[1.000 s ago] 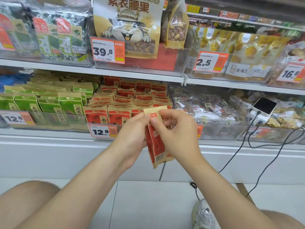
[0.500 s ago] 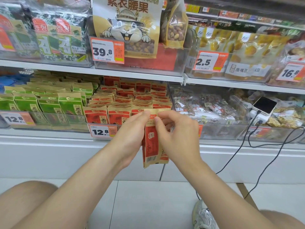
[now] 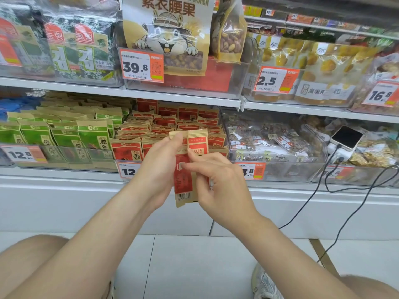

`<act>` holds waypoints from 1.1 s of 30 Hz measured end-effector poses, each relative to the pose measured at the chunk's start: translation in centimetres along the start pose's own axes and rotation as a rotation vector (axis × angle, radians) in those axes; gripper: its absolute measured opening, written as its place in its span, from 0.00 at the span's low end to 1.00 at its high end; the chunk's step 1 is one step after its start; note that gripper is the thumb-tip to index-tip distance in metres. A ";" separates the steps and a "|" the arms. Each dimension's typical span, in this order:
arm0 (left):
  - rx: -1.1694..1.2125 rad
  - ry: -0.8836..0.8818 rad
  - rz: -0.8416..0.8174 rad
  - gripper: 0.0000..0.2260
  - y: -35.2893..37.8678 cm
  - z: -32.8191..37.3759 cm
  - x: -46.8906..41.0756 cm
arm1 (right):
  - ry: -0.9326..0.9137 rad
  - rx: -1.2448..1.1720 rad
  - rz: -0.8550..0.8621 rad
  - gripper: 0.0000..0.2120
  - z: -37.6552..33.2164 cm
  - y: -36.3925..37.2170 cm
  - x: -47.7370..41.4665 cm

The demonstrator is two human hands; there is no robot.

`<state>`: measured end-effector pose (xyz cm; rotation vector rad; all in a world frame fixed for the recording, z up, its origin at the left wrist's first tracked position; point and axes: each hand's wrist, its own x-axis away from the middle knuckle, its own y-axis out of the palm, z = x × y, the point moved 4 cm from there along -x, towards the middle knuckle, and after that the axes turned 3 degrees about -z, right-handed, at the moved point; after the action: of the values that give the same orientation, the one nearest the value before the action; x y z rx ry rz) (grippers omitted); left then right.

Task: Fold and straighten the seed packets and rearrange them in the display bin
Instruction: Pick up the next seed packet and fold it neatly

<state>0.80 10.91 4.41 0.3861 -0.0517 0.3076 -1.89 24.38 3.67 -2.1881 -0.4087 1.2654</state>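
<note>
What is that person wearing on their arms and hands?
Nothing at all. The left hand and right hand are bare: no gloves, rings or watch show. The forearms are bare too, with no sleeves in view.

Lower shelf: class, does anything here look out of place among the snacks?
Yes: a phone lies among the snack bags at the far right, its black cable dangling over the shelf front toward the floor.

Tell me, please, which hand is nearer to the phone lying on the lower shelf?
Right. The right hand holds the red seed packet to the left of the phone; the left hand grips the packet's far side, even farther left.
</note>
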 end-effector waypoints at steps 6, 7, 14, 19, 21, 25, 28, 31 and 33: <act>-0.115 0.029 0.015 0.09 -0.2 -0.1 -0.1 | 0.101 -0.155 0.042 0.16 0.0 -0.5 -0.2; -0.128 0.032 0.016 0.09 -0.1 -0.2 -0.2 | 0.164 -0.196 0.071 0.15 0.1 -0.7 -0.3; -0.117 0.086 0.107 0.10 0.2 0.3 -0.3 | 0.752 -0.382 0.056 0.24 1.3 -0.3 -0.5; -0.194 0.191 0.260 0.22 -0.8 1.0 -0.6 | 0.916 -0.668 -0.117 0.07 1.5 0.1 -0.3; -0.400 0.211 0.223 0.26 -0.8 1.1 -0.3 | 0.888 -0.667 -0.024 0.04 1.6 -0.1 -0.4; -0.640 0.173 0.014 0.27 -0.3 0.8 0.0 | 0.966 -0.741 0.171 0.05 2.4 -0.6 -0.2; -0.693 0.128 -0.178 0.35 0.0 0.4 0.1 | 1.007 -0.825 0.242 0.09 2.8 -1.3 -0.4; -0.674 0.147 -0.229 0.37 0.6 0.3 0.5 | 0.989 -0.760 0.255 0.08 3.4 -1.8 -0.5; -0.627 0.149 -0.204 0.34 0.6 0.4 0.5 | 0.992 -0.756 0.249 0.07 3.7 -1.8 -0.6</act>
<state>1.07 11.41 5.02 -0.2538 0.0378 0.1053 -5.31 26.69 3.73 -3.2200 -0.2005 -0.0618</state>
